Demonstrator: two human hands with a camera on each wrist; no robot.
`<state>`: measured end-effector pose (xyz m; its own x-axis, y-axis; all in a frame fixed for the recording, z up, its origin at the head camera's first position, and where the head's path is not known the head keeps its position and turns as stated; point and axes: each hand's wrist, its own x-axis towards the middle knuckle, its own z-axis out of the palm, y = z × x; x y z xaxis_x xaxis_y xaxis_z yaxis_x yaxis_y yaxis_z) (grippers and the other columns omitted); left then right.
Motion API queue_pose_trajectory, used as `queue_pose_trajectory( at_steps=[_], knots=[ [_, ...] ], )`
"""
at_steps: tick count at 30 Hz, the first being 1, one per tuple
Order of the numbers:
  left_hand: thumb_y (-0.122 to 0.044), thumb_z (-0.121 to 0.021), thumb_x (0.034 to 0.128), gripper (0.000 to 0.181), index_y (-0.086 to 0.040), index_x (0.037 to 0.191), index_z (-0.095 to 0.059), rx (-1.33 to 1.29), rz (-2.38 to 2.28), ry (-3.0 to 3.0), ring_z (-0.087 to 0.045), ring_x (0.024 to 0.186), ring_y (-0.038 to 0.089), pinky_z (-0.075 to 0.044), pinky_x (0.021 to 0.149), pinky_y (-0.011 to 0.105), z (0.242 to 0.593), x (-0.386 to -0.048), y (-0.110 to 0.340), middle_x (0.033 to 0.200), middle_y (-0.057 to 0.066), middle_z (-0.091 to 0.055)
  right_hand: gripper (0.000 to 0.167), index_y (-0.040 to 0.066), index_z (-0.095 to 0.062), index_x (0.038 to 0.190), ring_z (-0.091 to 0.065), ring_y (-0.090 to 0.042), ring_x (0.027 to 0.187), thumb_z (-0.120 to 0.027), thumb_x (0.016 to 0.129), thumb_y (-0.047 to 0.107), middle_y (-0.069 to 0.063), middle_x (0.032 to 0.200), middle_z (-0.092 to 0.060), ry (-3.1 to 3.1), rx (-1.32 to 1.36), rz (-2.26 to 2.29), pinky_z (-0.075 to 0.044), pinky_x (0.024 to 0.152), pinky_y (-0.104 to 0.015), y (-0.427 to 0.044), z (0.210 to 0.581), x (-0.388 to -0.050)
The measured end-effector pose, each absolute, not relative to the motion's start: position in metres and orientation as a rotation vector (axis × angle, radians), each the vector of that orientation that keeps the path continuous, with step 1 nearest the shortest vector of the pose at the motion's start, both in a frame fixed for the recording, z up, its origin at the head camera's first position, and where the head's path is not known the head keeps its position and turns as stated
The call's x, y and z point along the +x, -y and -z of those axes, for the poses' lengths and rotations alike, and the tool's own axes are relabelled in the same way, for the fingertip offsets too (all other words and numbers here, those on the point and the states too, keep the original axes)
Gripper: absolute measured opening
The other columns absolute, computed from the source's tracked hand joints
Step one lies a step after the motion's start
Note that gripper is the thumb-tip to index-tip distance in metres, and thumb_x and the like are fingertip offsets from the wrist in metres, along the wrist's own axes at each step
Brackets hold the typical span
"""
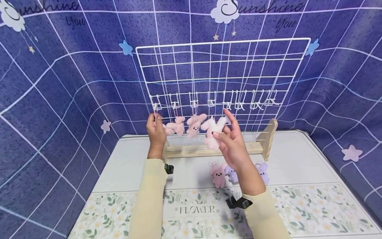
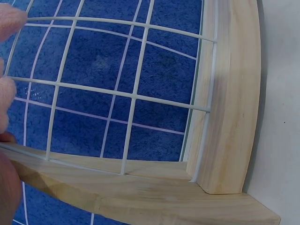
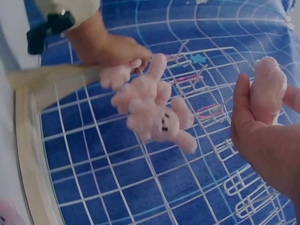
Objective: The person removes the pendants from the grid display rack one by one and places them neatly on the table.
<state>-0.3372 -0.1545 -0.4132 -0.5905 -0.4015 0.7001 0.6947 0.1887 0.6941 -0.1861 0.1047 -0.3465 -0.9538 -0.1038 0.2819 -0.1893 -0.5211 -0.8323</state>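
My right hand point(image 1: 234, 146) pinches a pale pink plush bunny point(image 1: 212, 141) between thumb and fingers, below a bare hook point(image 1: 211, 103) on a white wire grid. In the right wrist view that bunny point(image 3: 268, 91) stays in the same hand point(image 3: 262, 140). At the grid's left end my left hand point(image 1: 156, 134), fingers curled, grips the leftmost pink plush bunny point(image 3: 115, 76) near its chain. Beside it, pink bunnies point(image 1: 179, 126) point(image 1: 194, 126) hang from hooks by pink chains. The left wrist view shows only part of the left hand point(image 2: 7, 192) at the edge.
The wire grid point(image 1: 222, 61) stands in a wooden base point(image 1: 191, 152). Several bare hooks point(image 1: 256, 105) line its right half. On the white table point(image 1: 131, 166) lie a pink bunny point(image 1: 219, 176) and two purple bunnies point(image 1: 232, 174) point(image 1: 263, 172), partly behind my right arm. A flowered mat point(image 1: 191, 219) covers the front.
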Motion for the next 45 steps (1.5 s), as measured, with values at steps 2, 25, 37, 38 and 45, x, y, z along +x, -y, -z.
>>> queue_pose_trajectory(
  at_steps=[2,25,37,38,45],
  knots=[
    [-0.001,-0.045,0.1006,0.021,0.017,0.092,-0.052,-0.282,1.542,1.581,-0.041,0.07,-0.002,-0.033,0.066,0.014,0.417,-0.342,0.156,0.081,-0.014,-0.047,0.079,0.026,-0.028,0.161,-0.067,-0.009,0.097,-0.051,0.095,-0.012,0.003,0.116,-0.061,1.561,0.448,-2.622,-0.058,0.082,-0.021,-0.103,0.347,-0.186],
    [-0.001,-0.047,0.1009,0.018,0.013,0.09,-0.052,-0.345,1.645,1.523,-0.045,0.07,0.003,-0.038,0.066,0.017,0.421,-0.344,0.159,0.077,-0.009,-0.049,0.045,-0.003,-0.049,0.145,-0.058,-0.006,0.077,-0.06,0.101,-0.002,0.01,0.085,-0.061,2.064,0.378,-2.313,-0.054,0.071,-0.021,-0.1,0.373,-0.195],
    [0.004,-0.041,0.0997,0.018,0.018,0.092,-0.05,-0.304,1.669,1.526,-0.047,0.077,0.013,-0.04,0.074,0.017,0.419,-0.343,0.156,0.081,-0.003,-0.051,0.047,-0.007,-0.05,0.146,-0.061,-0.009,0.077,-0.062,0.101,-0.001,0.004,0.087,-0.065,2.37,0.385,-2.306,-0.058,0.071,-0.025,-0.103,0.396,-0.209],
    [0.004,-0.041,0.0997,0.019,0.019,0.093,-0.05,-0.306,1.661,1.528,-0.048,0.078,0.013,-0.04,0.075,0.017,0.419,-0.343,0.157,0.081,0.0,-0.051,0.047,-0.007,-0.049,0.145,-0.061,-0.01,0.076,-0.061,0.101,-0.001,0.003,0.087,-0.064,2.417,0.397,-2.28,-0.058,0.071,-0.026,-0.104,0.398,-0.211],
    [-0.002,-0.043,0.0984,0.019,0.011,0.091,-0.053,-0.355,1.638,1.545,-0.051,0.079,0.006,-0.044,0.075,0.028,0.419,-0.344,0.161,0.084,0.008,-0.055,0.044,-0.012,-0.048,0.141,-0.063,-0.012,0.074,-0.059,0.1,-0.002,-0.005,0.089,-0.065,2.616,0.428,-2.155,-0.062,0.074,-0.036,-0.104,0.412,-0.216]
  ],
)
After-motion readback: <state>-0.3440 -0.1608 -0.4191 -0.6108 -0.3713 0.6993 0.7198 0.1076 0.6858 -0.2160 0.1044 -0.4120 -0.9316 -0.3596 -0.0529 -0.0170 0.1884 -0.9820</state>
